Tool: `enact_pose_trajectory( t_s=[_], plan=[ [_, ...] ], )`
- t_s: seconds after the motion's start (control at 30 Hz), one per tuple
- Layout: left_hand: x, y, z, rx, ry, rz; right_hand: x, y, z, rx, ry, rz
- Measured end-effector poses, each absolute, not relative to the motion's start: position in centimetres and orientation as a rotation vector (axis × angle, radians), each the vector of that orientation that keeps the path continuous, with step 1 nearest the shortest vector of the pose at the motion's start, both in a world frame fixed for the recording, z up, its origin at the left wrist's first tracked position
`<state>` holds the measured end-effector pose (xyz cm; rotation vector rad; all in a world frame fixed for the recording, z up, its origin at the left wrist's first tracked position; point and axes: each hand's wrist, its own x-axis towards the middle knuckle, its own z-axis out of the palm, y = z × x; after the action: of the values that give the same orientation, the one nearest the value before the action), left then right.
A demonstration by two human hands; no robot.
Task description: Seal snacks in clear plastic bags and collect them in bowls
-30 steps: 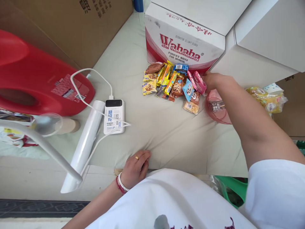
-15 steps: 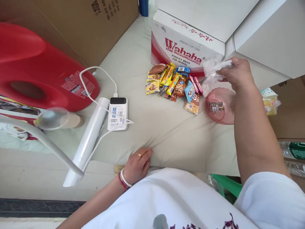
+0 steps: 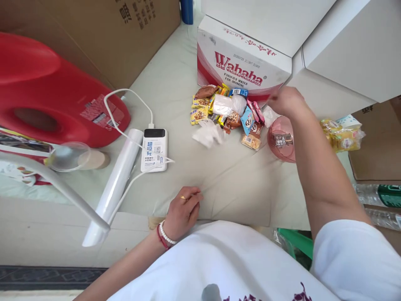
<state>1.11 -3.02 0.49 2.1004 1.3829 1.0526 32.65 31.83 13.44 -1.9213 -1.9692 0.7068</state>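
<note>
- Our right hand (image 3: pixel 286 102) reaches to the far right of the cloth-covered surface (image 3: pixel 225 175), just beside the pink translucent plastic bowl (image 3: pixel 282 140); we cannot tell whether its grip holds anything.
- Crumpled clear plastic wrappers (image 3: pixel 208 133) lie on the near left of the heap of small colourful snack packets (image 3: pixel 230 113).
- Our left hand (image 3: pixel 183 209) rests on the near edge, fingers loosely curled, grip empty.

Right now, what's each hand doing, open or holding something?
Left hand: loosely curled, empty, resting on the cloth.
Right hand: by the snacks; grip cannot be told.
</note>
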Motion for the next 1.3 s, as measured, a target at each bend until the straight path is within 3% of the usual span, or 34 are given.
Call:
enact_pose_trajectory(
  t_s=[0.1,0.17,0.27,0.37,0.53,0.57,0.7,0.77,0.93,1.07,1.2,1.3],
  plan=[
    [2.7,-0.7,0.7,2.21,1.256,0.993,35.0,34.9,12.4,-2.473,-2.041,0.351],
    [4.1,2.4,0.7,2.273,1.19,0.865,35.0,35.9,10.8,-2.646,-2.136,0.317],
    [5.6,8.2,0.2,2.261,1.253,0.697,33.9,36.1,9.4,-2.605,-2.237,0.359],
    [5.9,12.7,-0.1,2.074,1.624,0.631,33.2,34.9,10.7,-2.527,-2.233,0.291],
    [6.4,11.4,1.1,1.987,1.584,0.92,33.0,27.0,14.8,-2.172,-2.021,0.071],
    [6.7,10.3,1.5,1.924,1.517,1.003,32.6,24.4,14.8,-1.98,-1.907,0.188],
    [8.3,7.5,2.1,1.263,1.096,1.058,29.2,13.9,10.5,-1.434,-1.378,1.163],
    [8.9,7.4,1.7,0.944,0.913,0.978,27.5,10.1,7.3,-1.358,-1.123,1.362],
    [9.6,7.4,0.2,0.85,0.959,0.953,26.7,6.3,2.5,-1.389,-0.881,1.41],
    [10.1,6.4,0.0,1.156,1.116,1.077,27.4,5.2,2.9,-1.459,-1.037,1.135],
    [10.1,5.7,0.3,1.324,1.127,1.089,26.8,4.8,3.8,-1.397,-1.192,1.347],
    [8.8,5.5,0.3,1.151,1.081,1.054,27.5,5.0,3.6,-1.399,-1.002,1.361]
  ],
)
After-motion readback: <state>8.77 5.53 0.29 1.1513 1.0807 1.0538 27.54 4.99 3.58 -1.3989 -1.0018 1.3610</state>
